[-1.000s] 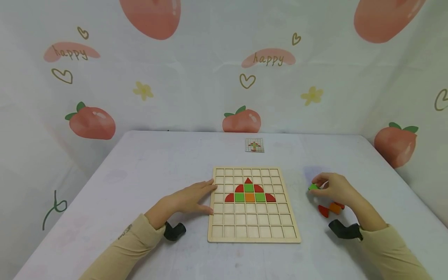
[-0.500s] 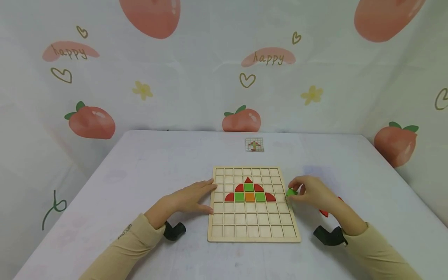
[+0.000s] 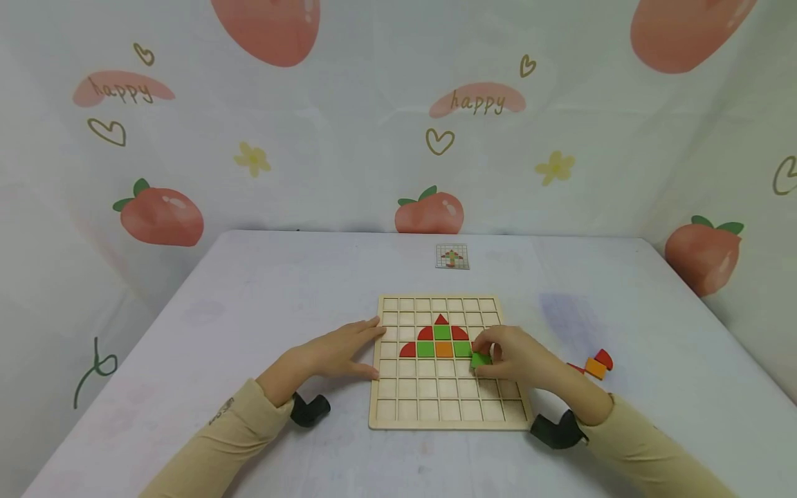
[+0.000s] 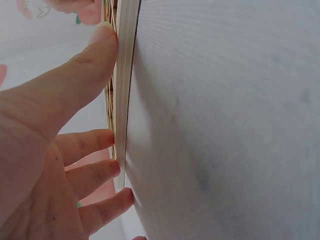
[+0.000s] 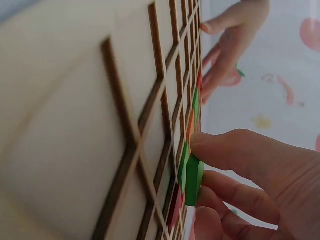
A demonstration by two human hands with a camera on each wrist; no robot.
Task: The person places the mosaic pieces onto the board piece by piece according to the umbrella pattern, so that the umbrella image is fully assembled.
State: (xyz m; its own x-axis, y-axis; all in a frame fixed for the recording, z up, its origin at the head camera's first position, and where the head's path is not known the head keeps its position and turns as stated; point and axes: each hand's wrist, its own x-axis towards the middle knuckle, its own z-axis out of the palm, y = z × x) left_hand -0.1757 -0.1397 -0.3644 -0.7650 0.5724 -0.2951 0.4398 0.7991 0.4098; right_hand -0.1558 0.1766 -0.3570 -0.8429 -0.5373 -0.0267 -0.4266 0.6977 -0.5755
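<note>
A wooden grid board (image 3: 398, 411) lies flat on the table, with red, green and orange pieces set in its cells in a stepped, pointed shape. My left hand (image 3: 333, 351) rests along the board's left edge, its fingers spread and fairly straight; the left wrist view shows the thumb and fingertips touching that edge. My right hand (image 3: 519, 356) pinches a green square tile (image 5: 194, 180) between thumb and fingers. It holds the tile over the board's right part, just below and right of the set pieces, and covers the rightmost red piece in the head view.
Right of the board lie an orange square piece (image 3: 596, 368), a red curved piece (image 3: 603, 358) and another red piece (image 3: 575, 367), partly hidden by the right arm. A small picture card (image 3: 452, 256) with a gridded pattern lies behind the board. A printed cloth hangs behind the table.
My right hand has carried the green tile leftward from the loose pieces to over the board. The loose orange and red pieces show again. My left hand has stayed at the board's edge.
</note>
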